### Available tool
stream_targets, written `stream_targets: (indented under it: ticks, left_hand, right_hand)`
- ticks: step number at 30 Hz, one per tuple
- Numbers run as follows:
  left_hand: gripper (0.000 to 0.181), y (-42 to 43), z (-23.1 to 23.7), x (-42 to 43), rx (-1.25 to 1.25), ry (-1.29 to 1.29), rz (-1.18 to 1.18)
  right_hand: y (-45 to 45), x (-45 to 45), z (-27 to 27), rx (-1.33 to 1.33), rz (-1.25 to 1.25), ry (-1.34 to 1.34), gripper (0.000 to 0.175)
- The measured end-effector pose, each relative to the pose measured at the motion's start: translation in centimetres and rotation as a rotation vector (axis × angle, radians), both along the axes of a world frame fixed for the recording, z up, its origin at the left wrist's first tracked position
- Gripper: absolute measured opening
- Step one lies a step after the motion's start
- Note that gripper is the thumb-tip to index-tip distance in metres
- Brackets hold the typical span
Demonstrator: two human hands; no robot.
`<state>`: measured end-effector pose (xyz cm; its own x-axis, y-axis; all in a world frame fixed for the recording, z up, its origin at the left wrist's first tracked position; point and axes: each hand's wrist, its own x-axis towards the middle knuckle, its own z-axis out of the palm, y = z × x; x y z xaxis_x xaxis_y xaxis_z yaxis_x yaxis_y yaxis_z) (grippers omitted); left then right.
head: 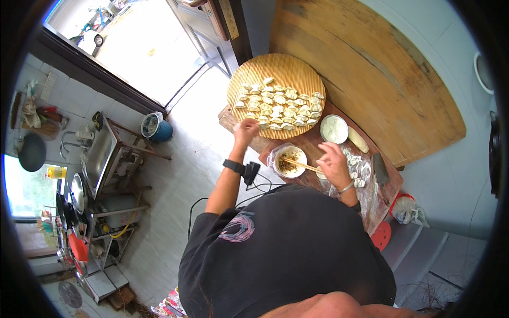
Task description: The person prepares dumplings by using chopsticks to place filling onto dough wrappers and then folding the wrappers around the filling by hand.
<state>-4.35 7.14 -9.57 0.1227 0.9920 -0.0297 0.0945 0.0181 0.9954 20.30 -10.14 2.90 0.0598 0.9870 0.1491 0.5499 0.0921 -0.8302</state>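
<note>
My left hand (247, 129) is at the near left edge of a round slatted tray (254, 69), its fingertips next to the closest dumplings. Whether it grips one is hidden. Rows of folded dumplings (278, 109) cover much of the tray. My right hand (334, 165) hovers above the wooden table with its fingers apart and nothing visible in them. A round dough wrapper (320, 172) lies beside it, partly covered. Left of that hand stands a white bowl (301, 152) of chopped filling (284, 163), with wooden chopsticks (300, 164) leaning out over its rim.
Behind my right hand are a bowl of flour (334, 129) and a dough roll (358, 140). Dough pieces (359, 182) and a cleaver (380, 169) lie on the floured table (391, 185). A large wooden board (370, 75) leans against the wall. A blue bucket (162, 130) stands near the doorway.
</note>
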Motion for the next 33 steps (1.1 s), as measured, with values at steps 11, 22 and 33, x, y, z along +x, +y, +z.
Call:
stream_targets:
  ticks: [11,22,33]
  left_hand:
    - [0.007,8.6,-5.6,-2.7,0.157,0.886,0.345]
    - [0.031,6.7,-5.5,-2.2,0.049,0.6,0.405]
    - [0.015,-5.7,-3.2,-3.8,-0.04,0.496,0.02]
  right_hand:
    - [-11.0,10.1,-7.8,-0.281,-0.366,-0.188,0.032]
    - [-15.9,9.3,-23.5,-0.707,-0.447,0.257,0.023]
    - [-4.6,5.0,-25.5,-0.513,-0.605,-0.536,0.039]
